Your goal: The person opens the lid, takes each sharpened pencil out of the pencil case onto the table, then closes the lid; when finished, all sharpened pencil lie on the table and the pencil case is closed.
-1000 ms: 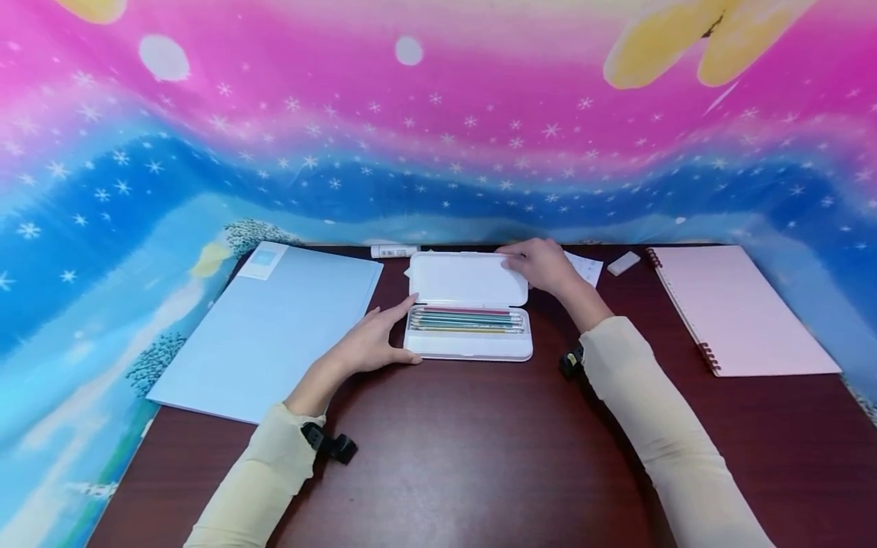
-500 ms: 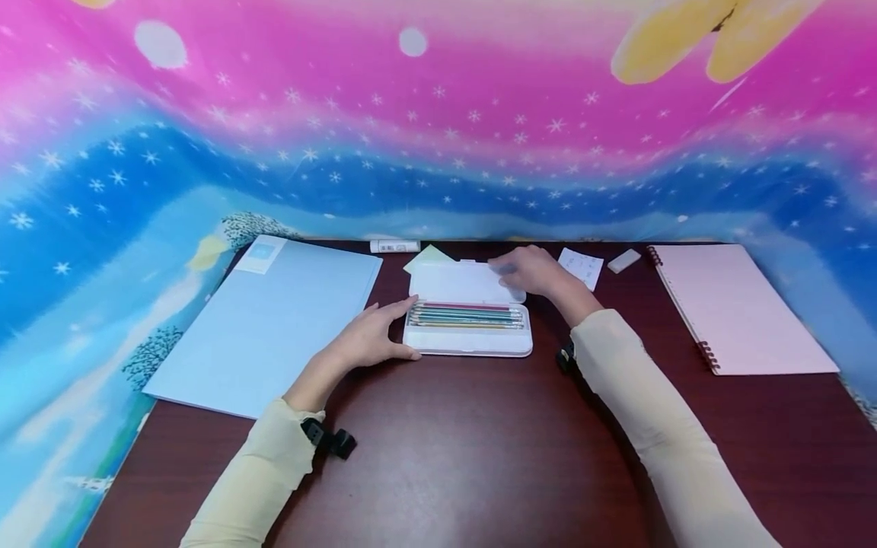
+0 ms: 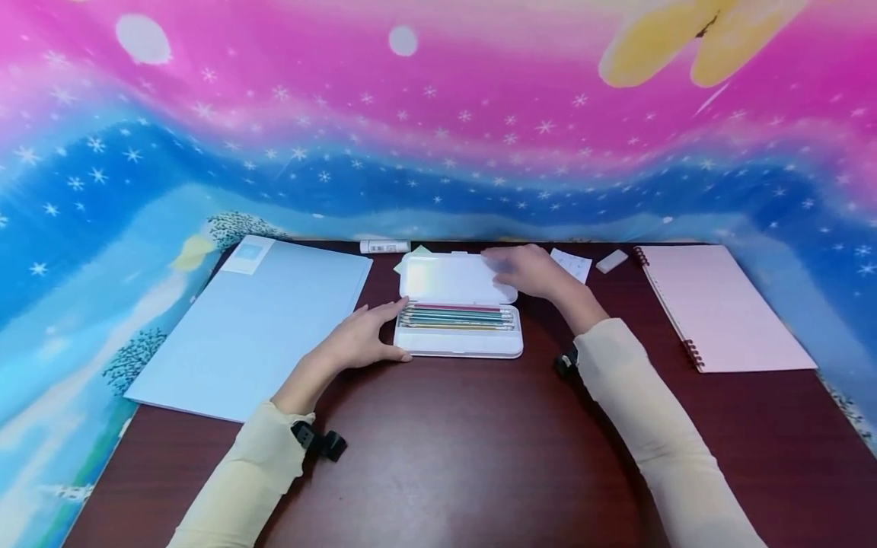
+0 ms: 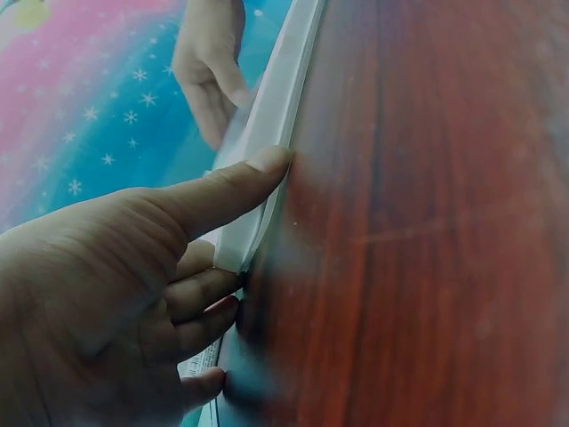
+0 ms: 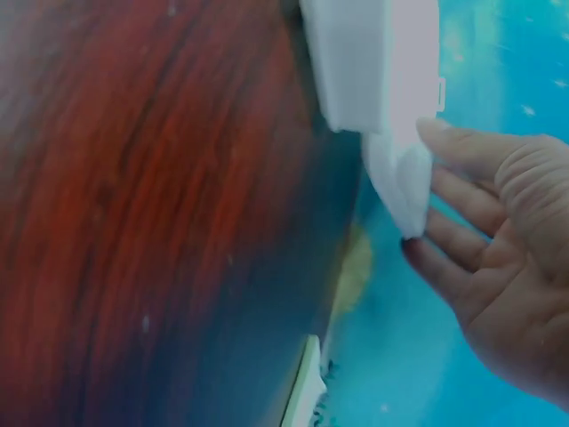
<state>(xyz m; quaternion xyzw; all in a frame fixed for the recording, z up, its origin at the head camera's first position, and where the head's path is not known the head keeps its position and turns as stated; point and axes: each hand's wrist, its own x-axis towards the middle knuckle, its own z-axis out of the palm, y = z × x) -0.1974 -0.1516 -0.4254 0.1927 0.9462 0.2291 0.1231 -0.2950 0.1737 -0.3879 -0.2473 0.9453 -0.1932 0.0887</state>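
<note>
Since half a second ago, the hinged lid of the white plastic pencil case [image 3: 457, 316] has tipped back further and lies more open, the right hand [image 3: 530, 270] going with it.

That hand's fingers [image 5: 462, 147] are nearly straight and relaxed, their tips touching the lid's right end; they do not curl round it. The left hand [image 3: 359, 342] has its thumb [image 4: 236, 187] stretched along the case's near left edge and its fingers loosely bent against the left end, steadying the tray without gripping it. Between the two hands the case rests on the dark red wooden table [image 3: 466, 449], with a row of coloured pencils [image 3: 455, 317] lying lengthwise in the tray.

Beyond the left fingers, touching nothing, lies a large pale blue folder [image 3: 253, 323]. Past the lid, at the table's far edge, are a white glue stick [image 3: 384, 246] and a yellow paper corner [image 3: 404, 262]. Just beyond the right fingers sits a small white printed card [image 3: 572, 264], then a white eraser [image 3: 611, 261], and further right a pink spiral notebook [image 3: 719, 304]. A starry pink-and-blue cloth [image 3: 438, 137] hangs behind.
</note>
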